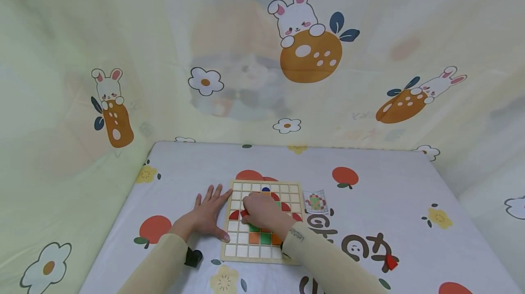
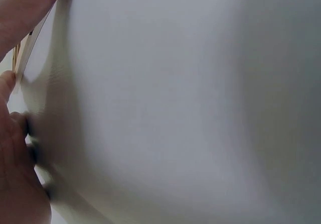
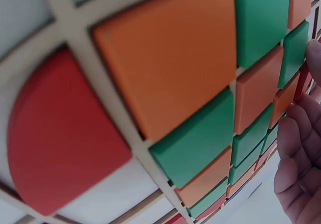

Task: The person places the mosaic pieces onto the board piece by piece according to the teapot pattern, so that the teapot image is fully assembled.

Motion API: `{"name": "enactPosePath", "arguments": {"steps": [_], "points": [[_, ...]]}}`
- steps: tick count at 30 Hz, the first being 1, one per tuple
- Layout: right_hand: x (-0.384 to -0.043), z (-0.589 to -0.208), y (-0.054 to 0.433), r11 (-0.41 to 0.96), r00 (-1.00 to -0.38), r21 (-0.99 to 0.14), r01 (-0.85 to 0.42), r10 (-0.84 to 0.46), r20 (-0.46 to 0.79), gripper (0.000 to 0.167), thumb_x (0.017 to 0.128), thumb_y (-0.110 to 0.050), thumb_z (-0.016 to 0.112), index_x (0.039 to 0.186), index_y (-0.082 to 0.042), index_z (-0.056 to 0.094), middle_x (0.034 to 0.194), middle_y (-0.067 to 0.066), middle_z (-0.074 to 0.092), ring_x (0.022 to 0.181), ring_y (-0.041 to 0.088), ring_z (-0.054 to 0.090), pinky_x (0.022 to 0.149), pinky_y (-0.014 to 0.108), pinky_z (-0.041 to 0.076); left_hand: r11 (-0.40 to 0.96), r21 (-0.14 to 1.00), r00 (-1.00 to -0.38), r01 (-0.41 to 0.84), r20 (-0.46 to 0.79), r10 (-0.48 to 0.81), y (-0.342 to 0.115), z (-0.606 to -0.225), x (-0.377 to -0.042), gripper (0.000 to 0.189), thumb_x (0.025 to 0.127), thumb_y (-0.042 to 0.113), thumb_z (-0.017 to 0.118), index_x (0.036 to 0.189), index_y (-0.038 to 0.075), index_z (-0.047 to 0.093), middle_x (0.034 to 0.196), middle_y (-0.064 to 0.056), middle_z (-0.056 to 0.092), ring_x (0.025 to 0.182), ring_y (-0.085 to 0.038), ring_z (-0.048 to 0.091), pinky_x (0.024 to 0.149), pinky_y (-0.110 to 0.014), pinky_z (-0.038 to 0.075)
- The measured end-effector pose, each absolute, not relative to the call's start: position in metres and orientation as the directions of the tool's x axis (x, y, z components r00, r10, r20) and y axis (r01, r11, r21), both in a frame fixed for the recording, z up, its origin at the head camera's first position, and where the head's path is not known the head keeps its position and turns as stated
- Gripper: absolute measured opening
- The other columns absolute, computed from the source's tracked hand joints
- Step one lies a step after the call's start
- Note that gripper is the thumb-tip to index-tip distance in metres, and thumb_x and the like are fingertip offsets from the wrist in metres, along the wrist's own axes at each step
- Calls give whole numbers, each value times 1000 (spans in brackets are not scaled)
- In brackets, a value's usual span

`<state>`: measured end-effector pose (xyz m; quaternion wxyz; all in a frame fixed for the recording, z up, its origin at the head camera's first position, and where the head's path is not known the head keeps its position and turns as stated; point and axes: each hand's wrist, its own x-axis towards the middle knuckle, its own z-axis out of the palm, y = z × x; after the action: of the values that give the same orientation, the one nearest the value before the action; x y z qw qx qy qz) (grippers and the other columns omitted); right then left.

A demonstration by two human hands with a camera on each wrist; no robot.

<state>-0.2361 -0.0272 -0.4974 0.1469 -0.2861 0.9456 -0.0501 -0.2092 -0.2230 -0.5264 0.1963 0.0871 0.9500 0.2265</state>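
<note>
A wooden grid board [image 1: 254, 260] lies on the cloth, partly filled with coloured pieces. My left hand [image 1: 207, 216] spreads its fingers at the board's left side, thumb and index finger on the frame. Over the middle of the grid, my right hand [image 1: 264, 212] has curled fingers and pinches a red piece [image 1: 244, 213] at a left-hand cell. Orange squares [image 3: 170, 58] and green squares [image 3: 261, 23] alternate in the right wrist view, beside a rounded red piece [image 3: 65, 133]. A blue piece [image 1: 265, 189] sits near the top row. The right hand hides part of the grid.
A small pattern card [image 1: 316, 202] lies against the board's right side. Farther right, a small red piece [image 1: 391, 262] rests on the printed tablecloth [image 1: 369, 193]. Patterned cloth walls [image 1: 238, 34] surround the table at the back and sides.
</note>
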Motion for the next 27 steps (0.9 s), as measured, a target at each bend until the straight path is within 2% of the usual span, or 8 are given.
{"name": "enactPosePath", "arguments": {"steps": [5,10,17,20,27], "points": [[-235,-495,-27,823,-785,-210,-527,-566,-252,30,88,-37,82,107,-14,72,89,-2,62,79,13,53,75,25,53,883,462,-908,81,-331,257,-223,-527,-209,126,63,48,95,164,24,23,173,-15,9,160,-43,-4,124,-70,-2],[-233,-493,-23,807,-773,-293,-513,-582,-251,28,90,-25,80,115,-14,74,97,-3,64,83,12,52,80,25,53,887,456,-911,80,-327,251,-223,-527,-209,126,63,47,95,164,24,23,173,-15,9,160,-43,-4,124,-71,-2],[-234,-494,-19,782,-758,-412,-468,-594,-268,30,90,-17,80,120,-15,74,91,-6,57,81,11,51,73,21,47,886,457,-911,83,-325,253,-223,-526,-208,127,62,48,95,164,23,23,173,-16,9,159,-44,-3,124,-71,-2],[-237,-494,-18,778,-762,-437,-452,-591,-265,27,91,-18,79,118,-13,74,91,-5,60,81,11,52,75,23,49,885,458,-910,85,-327,257,-224,-525,-208,127,63,49,95,164,23,23,173,-16,9,159,-44,-4,124,-70,-2],[-239,-494,-16,800,-782,-423,-425,-560,-274,7,95,-18,73,101,-14,75,95,-3,69,82,12,56,82,29,56,883,463,-910,83,-325,256,-224,-527,-209,127,63,49,95,164,24,23,173,-15,9,160,-43,-4,124,-70,-2]]}}
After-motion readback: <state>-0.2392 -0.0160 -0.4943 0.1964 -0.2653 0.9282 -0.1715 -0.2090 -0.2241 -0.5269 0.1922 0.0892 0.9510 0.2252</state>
